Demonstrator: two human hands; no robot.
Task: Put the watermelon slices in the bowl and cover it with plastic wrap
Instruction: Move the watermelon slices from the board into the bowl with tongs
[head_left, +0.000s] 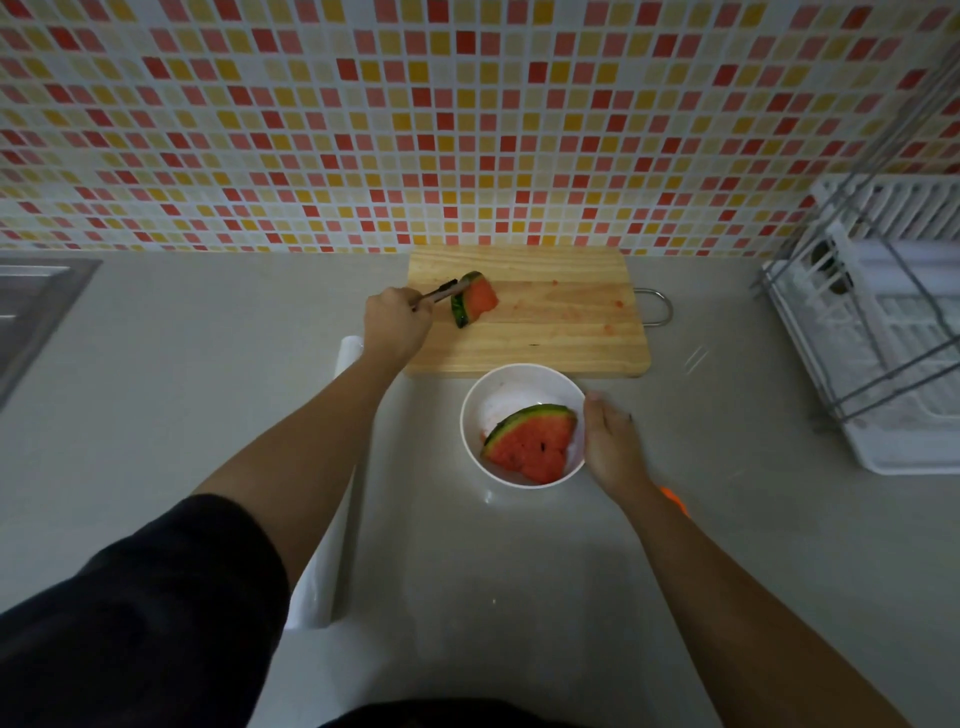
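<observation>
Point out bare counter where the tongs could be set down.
Free: the grey counter between white bowl and white dish rack; also between steel sink and wooden cutting board. Crowded: around the plastic wrap roll.

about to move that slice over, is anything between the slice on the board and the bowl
Nothing visible. The slice, gripped by tongs in the left hand, has bare cutting board between it and the bowl. The right hand sits at the bowl's far side.

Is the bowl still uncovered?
Uncovered: the bowl shows one watermelon slice inside with no wrap visible over its rim.
</observation>
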